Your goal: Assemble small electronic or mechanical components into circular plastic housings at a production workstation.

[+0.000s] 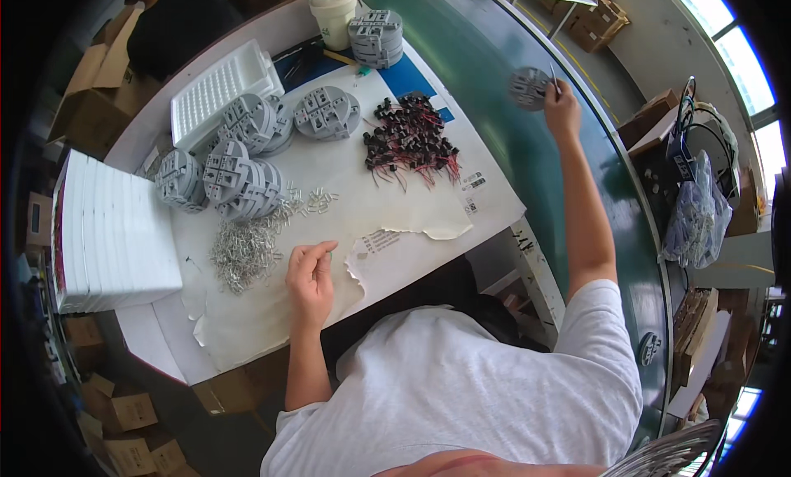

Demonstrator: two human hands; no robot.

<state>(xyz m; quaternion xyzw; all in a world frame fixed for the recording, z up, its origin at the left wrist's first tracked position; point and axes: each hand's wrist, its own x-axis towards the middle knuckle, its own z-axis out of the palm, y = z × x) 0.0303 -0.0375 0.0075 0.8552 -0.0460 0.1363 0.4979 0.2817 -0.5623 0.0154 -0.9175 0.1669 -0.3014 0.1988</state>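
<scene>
My right hand point(563, 113) reaches out over the green belt at the right, closed around a thin pointed metal tool point(554, 75). A grey round plate with cut-outs point(526, 88) is at its fingertips; whether the fingers also grip it I cannot tell. My left hand point(310, 281) is over the front of the paper-covered table point(329, 222), thumb and fingers pinched together. What they hold, if anything, is too small to name. Just beyond it is a pile of small metal pins or clips point(245, 253). Farther right lies a heap of black parts with red wires point(412, 135).
Stacks of grey round plates point(247, 180) stand at the table's far left, by a white tray point(222, 90). White foam sheets point(115, 234) line the left edge. A white bucket point(333, 17) stands at the back. Another plate point(650, 348) is on the belt point(527, 164). A person point(177, 32) is beyond.
</scene>
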